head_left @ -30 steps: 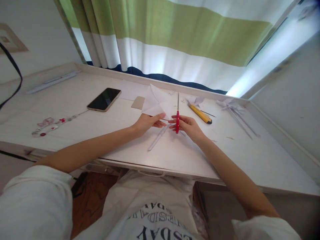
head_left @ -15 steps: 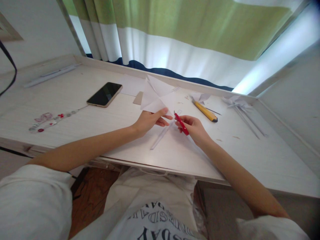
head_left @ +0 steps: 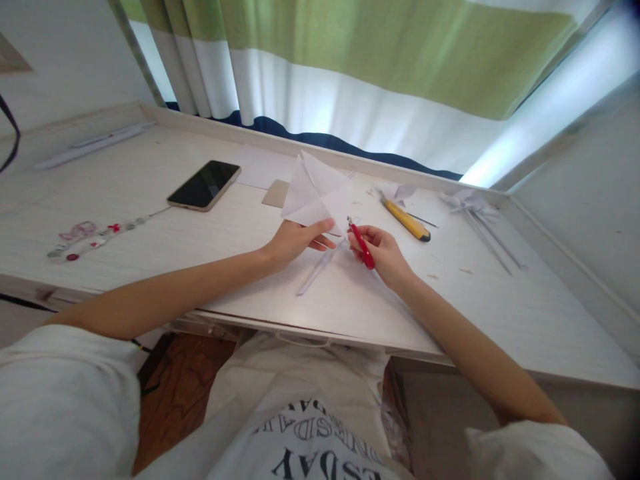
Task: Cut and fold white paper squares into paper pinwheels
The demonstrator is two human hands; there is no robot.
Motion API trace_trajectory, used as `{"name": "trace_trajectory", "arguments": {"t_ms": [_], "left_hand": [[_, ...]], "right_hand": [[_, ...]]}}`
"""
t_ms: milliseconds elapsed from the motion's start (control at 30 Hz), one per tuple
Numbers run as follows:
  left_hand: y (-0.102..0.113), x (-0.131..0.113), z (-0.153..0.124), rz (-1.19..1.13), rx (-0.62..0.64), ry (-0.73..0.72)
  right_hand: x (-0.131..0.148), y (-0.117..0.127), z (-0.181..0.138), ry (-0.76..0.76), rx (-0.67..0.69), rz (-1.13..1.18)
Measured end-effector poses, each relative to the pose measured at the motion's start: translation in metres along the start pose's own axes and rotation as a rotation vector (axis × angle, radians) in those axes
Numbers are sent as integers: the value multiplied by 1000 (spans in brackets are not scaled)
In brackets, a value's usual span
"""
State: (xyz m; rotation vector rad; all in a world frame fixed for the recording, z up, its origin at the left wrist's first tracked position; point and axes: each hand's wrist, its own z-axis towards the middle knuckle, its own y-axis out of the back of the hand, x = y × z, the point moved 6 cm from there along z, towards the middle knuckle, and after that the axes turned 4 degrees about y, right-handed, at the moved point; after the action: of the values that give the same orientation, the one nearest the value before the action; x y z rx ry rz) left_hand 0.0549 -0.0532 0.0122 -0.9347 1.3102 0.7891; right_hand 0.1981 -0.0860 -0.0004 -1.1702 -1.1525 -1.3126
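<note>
My left hand (head_left: 303, 239) pinches the near edge of a creased white sheet of paper (head_left: 316, 190), thumb on top and fingers beneath. The sheet is held tilted above the table. Just to the right, my right hand (head_left: 379, 250) grips a small red-handled tool (head_left: 362, 247) with a short metal tip, whose exact kind I cannot make out. The tip points up and away, close to the sheet's right corner. Below my hands a rolled paper stick (head_left: 320, 267) lies slanted on the table. A yellow utility knife (head_left: 406, 219) rests to the right.
A phone (head_left: 205, 185) and a beaded strap (head_left: 100, 241) lie on the left of the white table (head_left: 260, 287). Paper pinwheels on sticks (head_left: 483, 220) lie at right, near small scraps. A brown card piece (head_left: 276, 193) is behind my left hand. Curtains (head_left: 350, 80) hang at the back.
The whole view has shifted slightly. My left fingers have drawn in a little under the paper, and a bit more space shows between them and the red tool.
</note>
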Motion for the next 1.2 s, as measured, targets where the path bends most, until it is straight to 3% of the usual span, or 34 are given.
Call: {"name": "trace_trajectory", "arguments": {"t_ms": [500, 733, 1000, 1200], "left_hand": [[3, -4, 0, 0, -47, -31], [5, -8, -4, -63, 24, -35], [5, -14, -7, -126, 61, -60], [3, -19, -11, -194, 83, -101]], "right_hand": [[3, -10, -7, -88, 178, 128], [9, -25, -14, -83, 228, 172], [10, -12, -7, -43, 173, 210], [12, -14, -15, -49, 268, 217]]}}
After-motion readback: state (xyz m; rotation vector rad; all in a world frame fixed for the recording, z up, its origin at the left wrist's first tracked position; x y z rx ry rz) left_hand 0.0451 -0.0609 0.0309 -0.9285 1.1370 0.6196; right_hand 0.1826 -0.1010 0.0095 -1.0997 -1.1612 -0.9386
